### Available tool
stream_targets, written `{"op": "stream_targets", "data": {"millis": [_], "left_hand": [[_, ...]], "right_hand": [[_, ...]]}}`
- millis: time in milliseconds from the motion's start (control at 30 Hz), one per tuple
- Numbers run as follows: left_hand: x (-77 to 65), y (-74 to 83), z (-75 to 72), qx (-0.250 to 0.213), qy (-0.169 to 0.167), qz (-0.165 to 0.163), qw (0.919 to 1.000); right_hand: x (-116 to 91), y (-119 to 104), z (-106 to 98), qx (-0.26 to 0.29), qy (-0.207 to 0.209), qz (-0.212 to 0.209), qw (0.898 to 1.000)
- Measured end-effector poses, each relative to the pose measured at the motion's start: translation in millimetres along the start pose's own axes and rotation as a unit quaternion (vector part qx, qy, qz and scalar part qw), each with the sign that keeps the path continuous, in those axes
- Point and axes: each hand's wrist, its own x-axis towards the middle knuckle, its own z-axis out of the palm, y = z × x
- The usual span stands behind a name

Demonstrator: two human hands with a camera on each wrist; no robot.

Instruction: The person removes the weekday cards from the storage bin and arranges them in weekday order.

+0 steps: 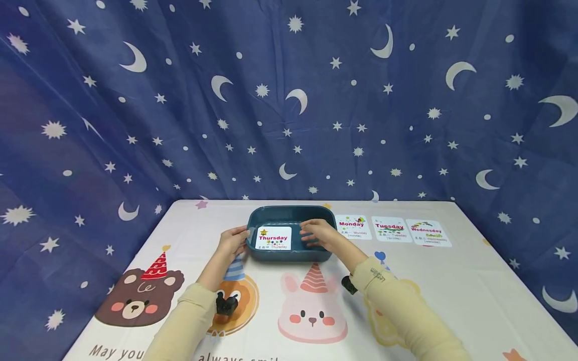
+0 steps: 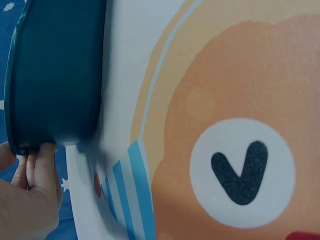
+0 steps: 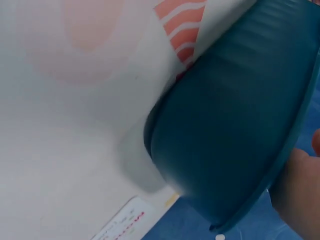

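A dark teal plastic bin (image 1: 289, 255) stands on the table, with a white "Thursday" card (image 1: 273, 238) in its left part. At the bin's left end, my left hand (image 1: 232, 241) grips the rim; in the left wrist view its thumb and fingers (image 2: 45, 167) pinch the edge. My right hand (image 1: 321, 234) reaches over the right rim into the bin, fingers loosely bent and apart, with nothing visible in them. The right wrist view has the bin's outer wall (image 3: 230, 110) in front of that hand (image 3: 300, 195), so its fingertips are mostly hidden there.
Right of the bin lie a "Monday" card (image 1: 353, 227), a "Tuesday" card (image 1: 391, 229) and a "Wednesday" card (image 1: 428, 233) in a row. Cartoon animals are printed on the pale tablecloth (image 1: 478, 301). Behind the table hangs a blue curtain (image 1: 316, 150) with moons and stars.
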Motion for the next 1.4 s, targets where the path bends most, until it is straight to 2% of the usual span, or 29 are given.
{"op": "stream_targets", "data": {"millis": [100,367,600,767,867,933,1033,1167,1233,1300,1400], "left_hand": [[1.7,1.4,1.1,-0.001,0.006,-0.002,1.0000],[3.2,0.6,-0.9,-0.014,-0.005,0.022,0.9996],[-0.4,0.2,1.9,-0.005,0.000,0.002,1.0000],[1.9,-3.9,0.3,-0.002,-0.001,0.000,1.0000],[1.1,-4.4,0.3,-0.004,-0.002,0.000,1.0000],[0.7,-4.7,0.1,-0.004,-0.003,-0.001,1.0000],[0.4,-5.0,-0.7,-0.001,-0.005,-0.002,1.0000],[0.1,-3.8,-1.1,-0.002,-0.005,0.003,1.0000],[-0.4,-2.8,-1.4,-0.003,-0.006,0.003,1.0000],[-0.7,-1.9,-1.8,-0.003,-0.004,0.001,1.0000],[-1.2,-1.3,-2.0,-0.001,-0.005,-0.001,1.0000]], "right_hand": [[5,-1,4,0.000,-0.011,0.012,1.000],[17,1,11,0.010,0.010,0.040,0.999],[24,7,21,0.012,0.016,0.055,0.998],[11,-4,28,0.019,0.016,0.058,0.998],[14,-2,30,0.032,0.023,0.061,0.997],[27,8,31,0.051,0.024,0.062,0.996],[87,54,21,0.103,0.008,0.061,0.993],[188,130,0,0.186,-0.017,0.079,0.979],[217,150,-6,0.218,-0.019,0.095,0.971],[230,159,-8,0.240,-0.023,0.102,0.965],[224,153,-5,0.251,-0.019,0.102,0.962]]}}
